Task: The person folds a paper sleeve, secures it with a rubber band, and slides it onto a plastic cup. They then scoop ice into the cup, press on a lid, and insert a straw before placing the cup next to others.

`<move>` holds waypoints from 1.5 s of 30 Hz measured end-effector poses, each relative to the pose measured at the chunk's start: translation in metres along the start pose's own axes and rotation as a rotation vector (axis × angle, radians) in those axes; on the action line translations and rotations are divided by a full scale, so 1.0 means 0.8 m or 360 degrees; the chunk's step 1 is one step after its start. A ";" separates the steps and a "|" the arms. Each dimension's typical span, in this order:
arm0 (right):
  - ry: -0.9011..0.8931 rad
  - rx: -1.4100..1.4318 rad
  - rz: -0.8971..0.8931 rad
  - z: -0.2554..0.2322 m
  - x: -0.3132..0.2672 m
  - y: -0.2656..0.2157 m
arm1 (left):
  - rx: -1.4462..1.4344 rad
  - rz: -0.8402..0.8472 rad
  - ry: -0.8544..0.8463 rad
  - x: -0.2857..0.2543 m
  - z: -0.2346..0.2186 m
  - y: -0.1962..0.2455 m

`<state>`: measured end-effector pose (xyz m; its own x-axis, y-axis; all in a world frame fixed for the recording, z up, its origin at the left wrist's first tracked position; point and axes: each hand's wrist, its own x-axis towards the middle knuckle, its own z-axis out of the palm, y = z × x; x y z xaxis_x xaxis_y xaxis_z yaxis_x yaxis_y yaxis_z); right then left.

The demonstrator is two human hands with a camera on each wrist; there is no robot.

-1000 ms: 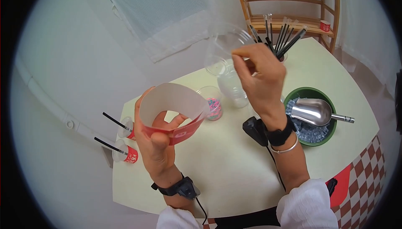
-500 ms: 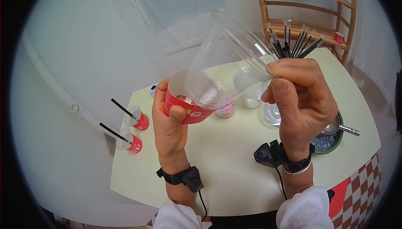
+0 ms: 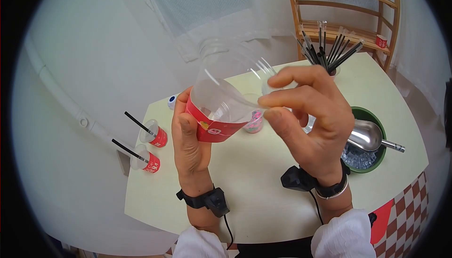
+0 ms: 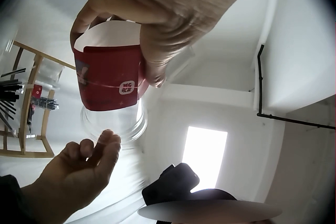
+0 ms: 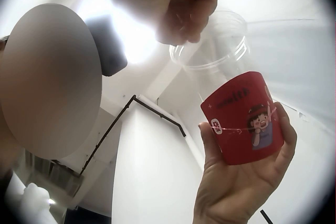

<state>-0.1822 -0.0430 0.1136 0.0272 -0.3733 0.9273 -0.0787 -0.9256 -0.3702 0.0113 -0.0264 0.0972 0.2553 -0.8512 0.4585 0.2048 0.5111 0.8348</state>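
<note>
My left hand (image 3: pixel 190 154) grips a red printed paper cup sleeve (image 3: pixel 219 130), fingers behind it and thumb across its near side. A clear plastic cup (image 3: pixel 221 76) is tilted with its lower end inside the sleeve. With thumb and fingertips my right hand (image 3: pixel 315 116) pinches the cup at its rim. Seen from the right wrist, the cup (image 5: pixel 215 37) stands out of the sleeve (image 5: pixel 244 121), whose cartoon figure faces that camera. In the left wrist view the sleeve (image 4: pixel 110 79) covers part of the cup, and the right fingertips are at the rim (image 4: pixel 118 124).
Two red-sleeved cups (image 3: pixel 159 136) with black straws stand at the table's left edge. A tub of pink and green bits (image 3: pixel 254 122) sits behind my hands. To the right, a green bowl (image 3: pixel 380 159) holds ice cubes and a metal scoop (image 3: pixel 365 134). Wrapped straws (image 3: pixel 329 53) stand near the wooden shelf (image 3: pixel 348 29).
My right hand has brought the clear cup in from the far side, then moved left and put its lower end into the sleeve. The left hand keeps its grip; the sleeve has tilted.
</note>
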 end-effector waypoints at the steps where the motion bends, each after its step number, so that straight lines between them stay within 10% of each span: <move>1: -0.0033 -0.0083 -0.0026 0.000 0.001 0.000 | 0.0045 -0.0016 -0.0048 0.000 -0.001 0.001; 9: -0.0275 0.0046 0.0015 0.025 0.000 0.029 | 0.0213 0.0026 -0.0373 -0.007 0.007 0.003; 25: -0.0417 0.0877 0.0483 0.045 -0.005 0.014 | 0.0384 0.1130 0.0226 -0.018 0.023 -0.005; 39: -0.0399 0.0968 0.0729 0.066 -0.016 0.016 | 0.0511 0.0802 0.0106 -0.017 0.014 -0.003; 45: -0.0150 0.1397 0.1154 0.070 -0.017 0.036 | 0.1097 0.1116 -0.0038 -0.005 0.013 -0.003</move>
<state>-0.1290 -0.0684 0.0872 0.3370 -0.8067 0.4854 0.6162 -0.2008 -0.7616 -0.0001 -0.0252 0.0966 0.0878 -0.3876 0.9176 -0.5838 0.7264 0.3627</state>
